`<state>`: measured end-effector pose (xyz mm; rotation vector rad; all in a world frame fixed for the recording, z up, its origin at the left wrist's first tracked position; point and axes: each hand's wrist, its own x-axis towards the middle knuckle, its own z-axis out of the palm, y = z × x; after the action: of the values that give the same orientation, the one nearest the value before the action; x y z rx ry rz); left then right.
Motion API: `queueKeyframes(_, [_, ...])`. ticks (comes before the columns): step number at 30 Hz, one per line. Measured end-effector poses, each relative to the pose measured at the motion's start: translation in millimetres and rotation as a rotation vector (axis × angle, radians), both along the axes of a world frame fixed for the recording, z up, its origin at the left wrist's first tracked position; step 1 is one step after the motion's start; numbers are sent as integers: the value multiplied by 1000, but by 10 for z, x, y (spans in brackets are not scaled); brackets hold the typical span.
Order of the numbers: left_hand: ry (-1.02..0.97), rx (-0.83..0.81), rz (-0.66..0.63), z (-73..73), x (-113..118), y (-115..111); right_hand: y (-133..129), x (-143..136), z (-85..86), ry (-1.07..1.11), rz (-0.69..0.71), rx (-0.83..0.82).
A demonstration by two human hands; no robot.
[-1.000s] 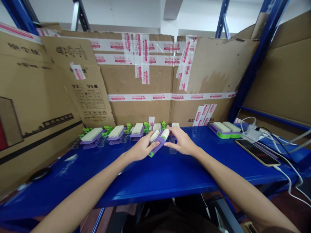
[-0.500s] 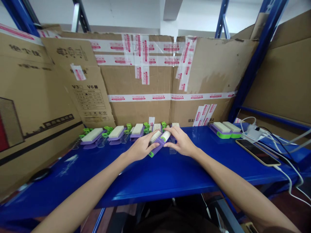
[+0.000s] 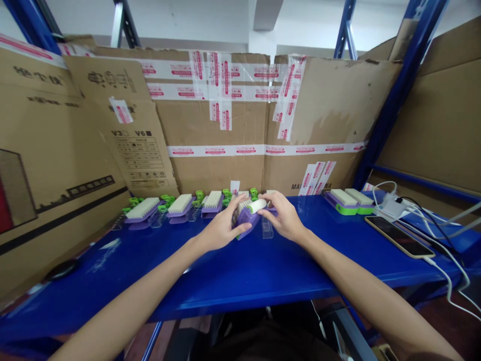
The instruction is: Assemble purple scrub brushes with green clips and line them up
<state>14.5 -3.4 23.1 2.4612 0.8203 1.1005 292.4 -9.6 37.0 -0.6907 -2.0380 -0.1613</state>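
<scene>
A purple brush (image 3: 245, 222) with pale bristles and green edging is held above the blue table, near its middle. My left hand (image 3: 221, 226) grips its left side, thumb across the near face. A white cylinder (image 3: 257, 205) lies against the top of the brush, and my right hand (image 3: 282, 216) pinches its right end between thumb and fingers. Behind and to the left stand several similar brushes (image 3: 180, 205) in a row, with green clips (image 3: 167, 201) and clear plastic pieces between them. A clear plastic piece (image 3: 267, 228) sits just below my right hand.
Two green-and-purple brushes (image 3: 347, 200) lie at the back right. Nearer are a phone (image 3: 399, 235), a white charger (image 3: 391, 206) and loose cables. Cardboard walls (image 3: 218, 168) enclose the blue table (image 3: 240, 281). A black round object (image 3: 62, 269) is at the left.
The brush has been turned and tilted between my hands, so more of its purple face shows. The white cylinder now lies closer to level. Both hands have shifted slightly.
</scene>
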Motion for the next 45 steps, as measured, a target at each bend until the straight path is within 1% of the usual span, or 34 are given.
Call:
queueKeyframes(2, [-51, -63, -28, -49, 15, 50, 1, -10, 2, 13, -8, -4])
queueKeyframes(6, [-133, -148, -23, -117, 28, 119, 5, -31, -3, 10, 1, -19])
queueKeyframes(9, [-163, -243, -32, -106, 24, 118, -4, -43, -1, 0, 14, -32])
queueKeyframes(14, [-267, -417, -113, -86, 40, 127, -34, -61, 11, -25, 33, -64])
queueKeyframes(19, [-299, -460, -165, -92, 51, 184, -28, -65, -1, -31, 41, -68])
queueKeyframes(26, [-223, -531, -164, -85, 16, 187, 11, -55, -59, -32, 41, -109])
queueKeyframes(31, [-186, -529, -146, -99, 14, 189, 7, -59, -67, -38, 43, -132])
queueKeyframes(35, [-210, -493, -151, -91, 24, 169, 4, -58, -64, -31, 41, -150])
queueKeyframes(38, [-225, -471, -145, -78, 27, 136, 4, -56, -63, -37, 45, -154])
queueKeyframes(42, [-236, -444, -96, -47, 23, 92, 2, -55, -61, -43, 59, -165])
queueKeyframes(45, [-249, -404, -87, -22, 28, 74, 3, -58, -62, -52, 66, -169])
